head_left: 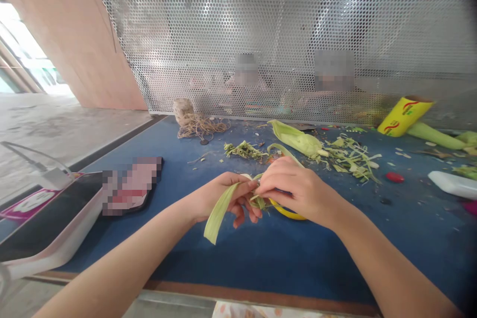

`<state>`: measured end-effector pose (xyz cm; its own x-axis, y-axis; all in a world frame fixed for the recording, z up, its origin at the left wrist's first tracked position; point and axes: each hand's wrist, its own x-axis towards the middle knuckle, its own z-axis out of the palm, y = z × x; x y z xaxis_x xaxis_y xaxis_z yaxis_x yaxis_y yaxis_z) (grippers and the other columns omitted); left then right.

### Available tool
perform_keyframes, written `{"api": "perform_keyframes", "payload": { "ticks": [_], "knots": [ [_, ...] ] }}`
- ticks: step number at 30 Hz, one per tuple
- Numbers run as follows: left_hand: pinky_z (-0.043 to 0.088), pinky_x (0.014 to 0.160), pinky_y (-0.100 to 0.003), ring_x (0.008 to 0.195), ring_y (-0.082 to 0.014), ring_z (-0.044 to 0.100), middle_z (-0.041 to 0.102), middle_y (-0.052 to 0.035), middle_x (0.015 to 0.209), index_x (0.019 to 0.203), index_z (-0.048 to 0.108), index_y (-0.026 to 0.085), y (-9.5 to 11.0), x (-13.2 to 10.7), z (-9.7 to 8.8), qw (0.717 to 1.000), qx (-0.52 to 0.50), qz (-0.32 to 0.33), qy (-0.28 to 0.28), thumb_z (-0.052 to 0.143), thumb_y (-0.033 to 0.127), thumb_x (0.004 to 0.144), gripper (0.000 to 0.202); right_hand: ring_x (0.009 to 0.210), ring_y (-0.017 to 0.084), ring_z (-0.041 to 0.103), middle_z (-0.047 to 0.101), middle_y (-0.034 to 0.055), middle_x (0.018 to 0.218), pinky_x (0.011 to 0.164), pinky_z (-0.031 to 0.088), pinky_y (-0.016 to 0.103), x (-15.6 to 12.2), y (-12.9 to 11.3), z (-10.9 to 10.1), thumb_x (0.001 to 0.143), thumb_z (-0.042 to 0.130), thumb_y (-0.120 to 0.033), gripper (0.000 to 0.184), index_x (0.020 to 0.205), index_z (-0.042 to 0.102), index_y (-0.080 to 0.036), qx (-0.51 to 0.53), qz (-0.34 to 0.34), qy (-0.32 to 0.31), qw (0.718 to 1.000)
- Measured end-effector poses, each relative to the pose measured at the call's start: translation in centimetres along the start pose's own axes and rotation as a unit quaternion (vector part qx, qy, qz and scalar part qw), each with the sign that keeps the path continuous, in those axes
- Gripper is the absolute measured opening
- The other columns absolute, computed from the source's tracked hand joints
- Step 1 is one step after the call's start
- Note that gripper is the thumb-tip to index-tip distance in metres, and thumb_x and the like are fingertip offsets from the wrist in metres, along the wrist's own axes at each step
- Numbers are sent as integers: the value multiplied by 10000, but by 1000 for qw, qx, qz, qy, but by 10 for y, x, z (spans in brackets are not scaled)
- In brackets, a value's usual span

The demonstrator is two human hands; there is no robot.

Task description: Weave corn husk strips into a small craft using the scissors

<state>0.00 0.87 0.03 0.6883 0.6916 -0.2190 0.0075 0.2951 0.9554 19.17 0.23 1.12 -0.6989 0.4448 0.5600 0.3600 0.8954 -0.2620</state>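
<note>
My left hand and my right hand meet over the middle of the blue table. Fingers of my left hand are curled round a long pale green corn husk strip that hangs down toward me. My right hand is closed over the corn cob, of which only a yellow curved edge shows under the palm. Its fingertips pinch husk bits beside the left fingers.
An unhusked corn ear and husk scraps lie behind my hands. A straw bundle sits at the back, a yellow roll far right, a white device at left. A perforated metal screen stands behind, with people beyond it.
</note>
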Motion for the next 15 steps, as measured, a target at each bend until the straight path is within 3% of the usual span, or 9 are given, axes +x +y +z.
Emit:
{"api": "perform_keyframes", "payload": {
  "ticks": [5,9,15],
  "knots": [
    [424,364,-181,532,-142,592,635,-74,608,695,601,91,0,0,1,1000,21,-5,15,549,416,760,335,792,122,524,592,20,802,816,349,307,0,-7,-1,842,462,-176,169,772,614,-199,-56,-4,-21,998],
    [431,374,-191,533,-145,590,626,-71,602,677,596,89,2,-1,3,997,63,10,36,539,461,747,382,794,121,528,593,10,809,829,301,317,1,-9,2,830,488,-187,129,757,593,-196,-41,34,-47,998],
    [438,378,-198,591,-164,603,621,-73,675,711,605,94,3,-2,4,996,77,35,41,560,435,736,344,765,107,538,608,-25,769,837,254,318,2,-4,7,809,505,-144,82,782,553,-205,-30,83,-33,996]
  ]
}}
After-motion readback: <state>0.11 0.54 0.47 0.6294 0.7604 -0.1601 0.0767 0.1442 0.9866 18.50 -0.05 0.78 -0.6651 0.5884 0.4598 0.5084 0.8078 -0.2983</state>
